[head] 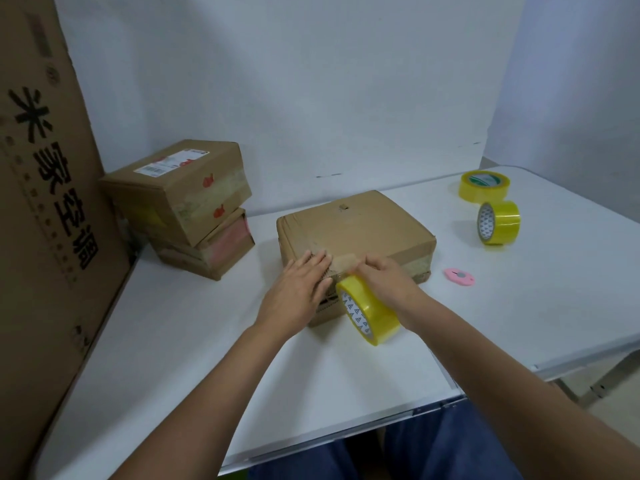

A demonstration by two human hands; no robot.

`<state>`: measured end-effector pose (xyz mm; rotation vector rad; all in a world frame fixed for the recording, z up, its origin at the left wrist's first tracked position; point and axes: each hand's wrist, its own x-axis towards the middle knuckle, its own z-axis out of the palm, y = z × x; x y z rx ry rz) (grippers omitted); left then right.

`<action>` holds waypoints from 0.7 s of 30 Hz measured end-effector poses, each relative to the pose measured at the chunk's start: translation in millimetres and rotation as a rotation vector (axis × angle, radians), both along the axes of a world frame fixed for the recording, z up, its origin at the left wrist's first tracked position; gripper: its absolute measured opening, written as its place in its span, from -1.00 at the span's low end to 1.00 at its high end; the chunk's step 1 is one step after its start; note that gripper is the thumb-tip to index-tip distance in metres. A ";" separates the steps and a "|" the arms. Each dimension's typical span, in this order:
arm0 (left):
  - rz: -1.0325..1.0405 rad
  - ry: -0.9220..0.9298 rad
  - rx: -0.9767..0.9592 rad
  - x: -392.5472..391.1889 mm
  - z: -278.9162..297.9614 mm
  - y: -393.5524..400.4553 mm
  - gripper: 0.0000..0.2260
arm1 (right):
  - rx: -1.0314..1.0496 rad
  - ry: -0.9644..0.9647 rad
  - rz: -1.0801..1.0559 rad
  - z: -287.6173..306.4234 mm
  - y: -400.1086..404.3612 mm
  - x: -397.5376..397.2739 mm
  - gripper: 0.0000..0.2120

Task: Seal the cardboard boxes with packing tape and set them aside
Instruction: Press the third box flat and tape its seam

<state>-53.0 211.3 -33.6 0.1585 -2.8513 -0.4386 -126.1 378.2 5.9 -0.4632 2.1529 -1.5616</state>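
Cardboard box (356,233) lies flat at mid-table (173,341). The left hand (298,289) rests on its near front face with fingers straight, pressing flat. The right hand (388,277) is curled around the yellow tape roll (367,308), apparently pinching the tape end against the box; its fingertips are partly hidden. Both forearms reach forward.
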 end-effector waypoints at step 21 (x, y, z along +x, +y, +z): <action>0.129 0.106 0.991 -2.1 53.5 12.5 -0.90 | 0.021 0.054 0.102 14.8 -5.8 15.6 -0.84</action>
